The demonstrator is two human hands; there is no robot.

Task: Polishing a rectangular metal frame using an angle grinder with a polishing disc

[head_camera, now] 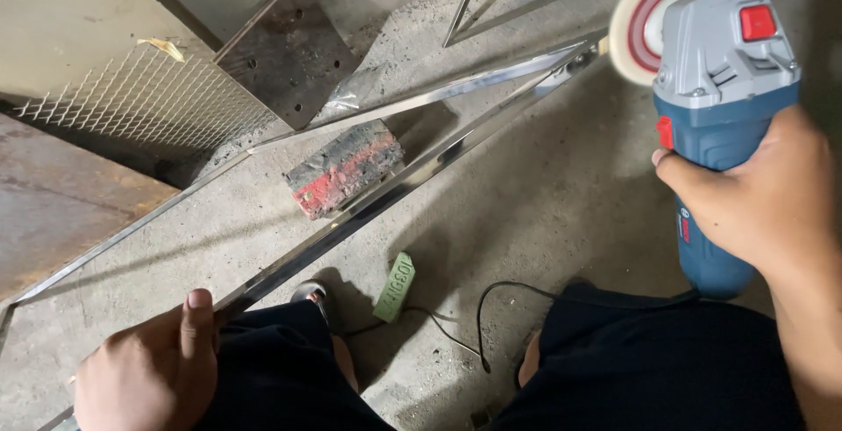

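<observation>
My right hand [772, 194] grips a blue and grey angle grinder [724, 80] with a white and red polishing wheel [653, 14] at its top, held up at the right. The wheel hovers near the far end of a shiny steel frame [412, 172] that runs diagonally over the concrete floor. My left hand [153, 370] clasps the near end of that frame by my knee. A red and grey brick [344, 168] props the frame between its two bars.
A green polishing compound bar [396, 286] lies on the floor by my foot, beside the grinder's black cable [491, 308]. An expanded metal mesh [140, 102] and a rusty drilled plate [294, 49] lean at the upper left. Another thin frame [474, 1] lies farther back.
</observation>
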